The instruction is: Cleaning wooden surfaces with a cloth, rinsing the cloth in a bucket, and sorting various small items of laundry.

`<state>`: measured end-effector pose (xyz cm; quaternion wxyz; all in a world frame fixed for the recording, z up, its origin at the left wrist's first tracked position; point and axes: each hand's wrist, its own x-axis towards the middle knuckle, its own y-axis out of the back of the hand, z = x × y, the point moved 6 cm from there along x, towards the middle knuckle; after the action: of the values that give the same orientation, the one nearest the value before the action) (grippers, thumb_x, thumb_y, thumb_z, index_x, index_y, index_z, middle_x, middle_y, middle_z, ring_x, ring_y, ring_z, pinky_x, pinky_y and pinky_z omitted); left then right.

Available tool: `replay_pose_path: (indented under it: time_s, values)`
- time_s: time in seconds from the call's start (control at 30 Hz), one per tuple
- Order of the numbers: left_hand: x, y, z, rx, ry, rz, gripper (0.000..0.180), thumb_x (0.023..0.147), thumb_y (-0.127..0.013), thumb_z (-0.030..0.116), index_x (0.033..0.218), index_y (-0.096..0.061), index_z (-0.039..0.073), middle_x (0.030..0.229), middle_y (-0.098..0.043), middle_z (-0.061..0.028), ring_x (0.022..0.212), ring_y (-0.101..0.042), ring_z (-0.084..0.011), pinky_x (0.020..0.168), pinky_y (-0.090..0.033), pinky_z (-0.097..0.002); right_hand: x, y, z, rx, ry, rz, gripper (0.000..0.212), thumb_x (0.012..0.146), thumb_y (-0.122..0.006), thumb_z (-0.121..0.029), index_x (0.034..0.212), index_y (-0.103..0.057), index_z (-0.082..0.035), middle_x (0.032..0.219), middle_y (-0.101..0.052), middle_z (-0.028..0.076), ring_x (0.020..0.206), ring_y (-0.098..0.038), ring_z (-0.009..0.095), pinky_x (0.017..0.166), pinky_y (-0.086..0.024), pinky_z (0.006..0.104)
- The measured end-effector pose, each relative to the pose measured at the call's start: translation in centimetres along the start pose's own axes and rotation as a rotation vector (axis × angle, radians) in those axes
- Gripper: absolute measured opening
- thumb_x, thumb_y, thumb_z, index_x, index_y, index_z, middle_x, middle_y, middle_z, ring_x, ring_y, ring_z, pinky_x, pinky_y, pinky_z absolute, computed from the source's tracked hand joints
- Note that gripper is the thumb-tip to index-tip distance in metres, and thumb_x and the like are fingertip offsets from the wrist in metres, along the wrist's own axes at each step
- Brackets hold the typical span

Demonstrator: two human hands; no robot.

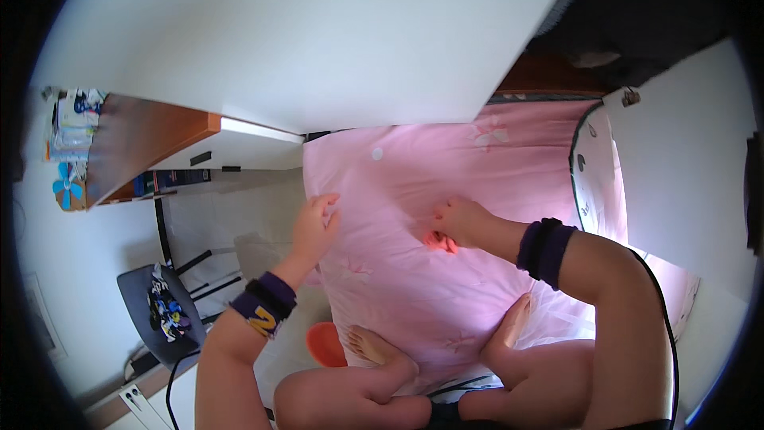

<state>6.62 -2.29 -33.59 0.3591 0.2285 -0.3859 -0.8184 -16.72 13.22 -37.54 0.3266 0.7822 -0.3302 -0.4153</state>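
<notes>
My right hand (461,221) is closed over the middle of the bed, its fingers round a small crumpled coral-orange thing (442,242) that looks soft. Its kind is not clear, since the hand covers part of it. Above the bed's left edge, my left hand (316,224) has its fingers apart and slightly bent, with nothing seen in it. Beneath both hands spreads a pink bed cover (422,302) with pale flower shapes. A faint blurred patch shows on the cover between the hands; I cannot tell what it is.
An orange-red basin (325,344) is on the floor by my left leg. Further left stands a grey chair (147,310) with dark patterned cloth (167,306) on it. A white panel (342,40) rises beyond the bed, beside a brown-topped desk (151,139). White netting (557,314) lies at right.
</notes>
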Motion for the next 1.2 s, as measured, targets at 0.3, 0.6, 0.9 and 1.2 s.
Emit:
replay_pose_path:
  time_s: [0.3,0.6,0.9,1.2]
  values:
    - [4.8,-2.7,-13.9,-0.505,0.376,0.162,0.039,0.096,-0.051,0.017,0.134,-0.048,0.009,0.085,-0.061,-0.0094,0.075,-0.058,-0.0178,0.07,-0.048,-0.0316,6.0,2.4,-3.1,0.058,0.136,0.067,0.024,0.076,-0.065,-0.017,0.1,-0.063,-0.019,0.106,-0.057,0.006,0.097,-0.056,0.028,0.078,-0.05,0.0372]
    - [11.4,-3.4,-16.8,-0.627,0.395,0.008,0.018,0.094,-0.055,0.014,0.111,-0.056,0.007,0.066,-0.055,-0.0014,0.054,-0.049,-0.0096,0.047,-0.038,-0.0251,9.3,6.4,-7.3,0.408,-0.005,0.517,0.052,0.068,-0.073,-0.008,0.116,-0.061,-0.02,0.118,-0.054,0.008,0.099,-0.056,0.031,0.083,-0.051,0.0388]
    - [11.9,-3.5,-19.8,-0.58,0.537,0.235,0.011,0.089,-0.058,0.013,0.087,-0.056,0.003,0.074,-0.064,-0.0101,0.063,-0.061,-0.0213,0.062,-0.049,-0.0361,10.7,2.5,-9.8,0.289,0.125,0.433,0.05,0.073,-0.07,-0.013,0.119,-0.062,-0.03,0.127,-0.049,0.009,0.101,-0.056,0.03,0.081,-0.053,0.0379]
    - [11.2,-3.3,-16.2,-0.938,0.598,-0.072,0.02,0.094,-0.055,0.02,0.107,-0.055,0.004,0.099,-0.066,-0.01,0.077,-0.065,-0.0197,0.07,-0.054,-0.033,14.6,-3.7,-18.5,0.098,0.574,-0.016,0.016,0.081,-0.057,-0.018,0.093,-0.068,-0.021,0.105,-0.061,0.003,0.102,-0.058,0.025,0.074,-0.054,0.0378]
